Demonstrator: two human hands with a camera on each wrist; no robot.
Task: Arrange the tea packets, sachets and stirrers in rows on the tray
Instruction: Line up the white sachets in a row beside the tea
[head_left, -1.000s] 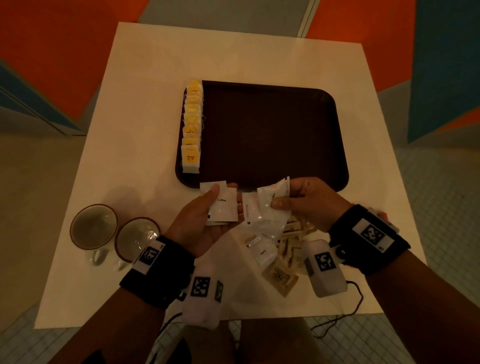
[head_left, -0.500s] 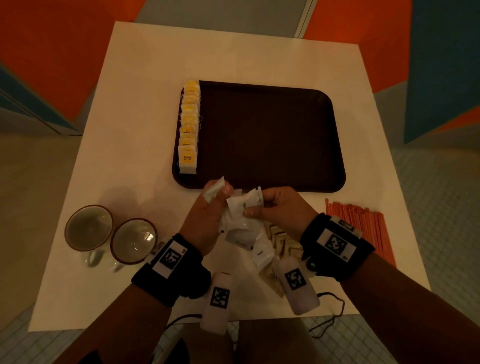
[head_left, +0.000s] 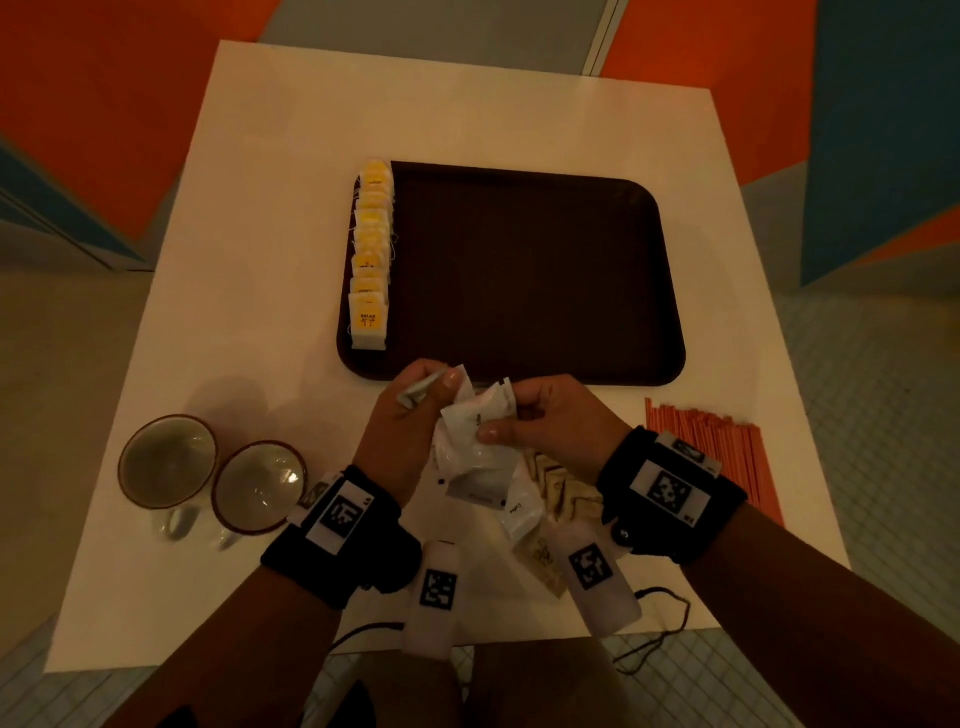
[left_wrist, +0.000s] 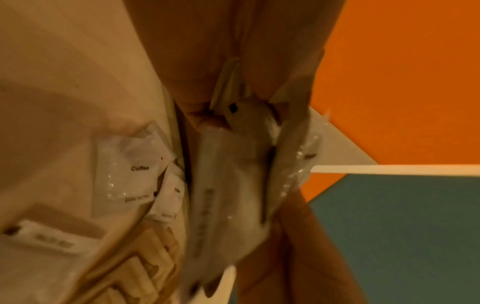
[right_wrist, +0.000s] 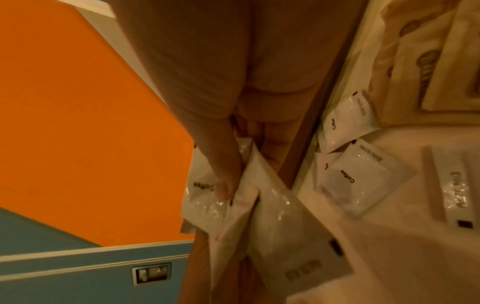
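A dark brown tray (head_left: 545, 280) lies on the white table, with a row of yellow tea packets (head_left: 371, 254) along its left edge. Just in front of the tray my left hand (head_left: 415, 410) and right hand (head_left: 540, 415) both grip a bunch of white coffee sachets (head_left: 478, 441) held upright between them. In the left wrist view the white coffee sachets (left_wrist: 233, 185) fan out from my fingers. My right thumb presses a "Coffee" sachet (right_wrist: 205, 191). More white sachets (head_left: 519, 514) and brown sachets (head_left: 561, 488) lie loose under my hands. Orange stirrers (head_left: 711, 447) lie to the right.
Two empty cups (head_left: 166, 462) (head_left: 260, 486) stand at the table's front left. Loose coffee sachets (right_wrist: 348, 181) and brown sachets (right_wrist: 426, 61) cover the table near the front edge. A cable (head_left: 654, 629) hangs off the front edge.
Both hands have come together and gathered the separate sachets into one upright bunch; the left hand turned from holding a flat sachet to gripping the bunch's edge. The stirrers have come into view.
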